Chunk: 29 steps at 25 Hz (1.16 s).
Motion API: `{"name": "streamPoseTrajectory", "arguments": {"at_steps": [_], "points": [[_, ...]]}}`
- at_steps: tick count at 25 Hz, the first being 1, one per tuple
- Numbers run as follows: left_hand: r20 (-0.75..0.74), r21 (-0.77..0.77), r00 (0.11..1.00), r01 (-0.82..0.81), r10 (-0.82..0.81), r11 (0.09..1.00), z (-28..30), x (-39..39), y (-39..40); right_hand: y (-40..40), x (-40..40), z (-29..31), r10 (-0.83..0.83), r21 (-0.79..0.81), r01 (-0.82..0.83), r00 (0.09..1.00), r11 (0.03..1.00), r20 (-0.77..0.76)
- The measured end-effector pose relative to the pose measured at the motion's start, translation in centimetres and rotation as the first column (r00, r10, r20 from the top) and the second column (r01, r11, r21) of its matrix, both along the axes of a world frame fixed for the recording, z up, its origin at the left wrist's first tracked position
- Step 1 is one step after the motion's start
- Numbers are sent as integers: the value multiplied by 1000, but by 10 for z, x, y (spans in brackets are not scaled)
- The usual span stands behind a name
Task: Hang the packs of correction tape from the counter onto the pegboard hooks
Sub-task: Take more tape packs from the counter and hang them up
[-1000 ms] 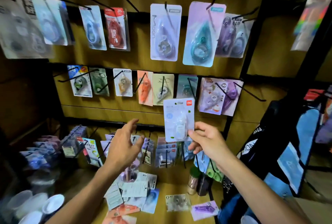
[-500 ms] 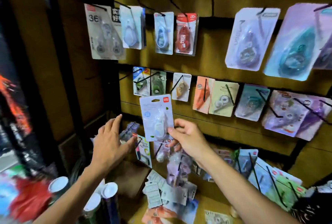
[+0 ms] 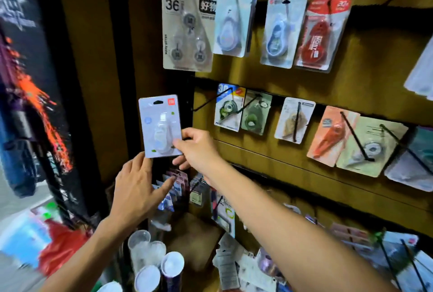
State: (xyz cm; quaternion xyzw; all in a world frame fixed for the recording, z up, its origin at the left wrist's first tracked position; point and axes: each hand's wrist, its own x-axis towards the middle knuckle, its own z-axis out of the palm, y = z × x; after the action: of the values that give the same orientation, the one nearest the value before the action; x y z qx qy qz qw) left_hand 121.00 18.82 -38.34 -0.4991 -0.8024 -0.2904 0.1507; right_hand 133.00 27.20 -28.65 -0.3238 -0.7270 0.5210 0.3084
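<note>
My right hand pinches the lower right corner of a pale blue correction tape pack, held upright in front of the dark post left of the pegboard. My left hand reaches forward just below the pack with fingers spread, its fingertips near a row of small packs on low hooks. An empty black hook sticks out at the left end of the middle row, right of the held pack. Loose packs lie on the counter below.
Hooks on the pegboard carry several hung packs: a 36 value pack, a red pack, an orange pack. White-capped tubes stand at the lower left. A dark banner fills the left side.
The view has swung left along the pegboard. My right hand has carried the pack leftward and up to the board's left edge, and my left hand has followed under it.
</note>
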Motion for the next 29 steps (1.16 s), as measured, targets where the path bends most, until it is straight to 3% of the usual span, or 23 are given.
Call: {"name": "streamPoseTrajectory", "arguments": {"at_steps": [4,10,17,22,26,29], "points": [[33,15,999,-23,23,1000,-7,-9,2,9,-29,-6,-94,8,94,995,996,-33],[35,13,999,-18,18,1000,-11,-13,3,17,-47,-15,-224,213,229,973,950,-49],[-10,-1,1000,15,-15,1000,0,-17,24,72,-46,-3,-342,50,357,921,933,-187],[-63,-11,995,71,-72,997,3,-19,52,130,-41,9,-244,-330,166,947,929,-209],[-82,-24,993,89,-90,996,-5,-14,60,160,-35,5,-136,-321,65,970,945,-204],[-45,-26,995,88,-89,996,-11,-8,58,163,-20,-9,-177,-213,143,972,967,-154]]}}
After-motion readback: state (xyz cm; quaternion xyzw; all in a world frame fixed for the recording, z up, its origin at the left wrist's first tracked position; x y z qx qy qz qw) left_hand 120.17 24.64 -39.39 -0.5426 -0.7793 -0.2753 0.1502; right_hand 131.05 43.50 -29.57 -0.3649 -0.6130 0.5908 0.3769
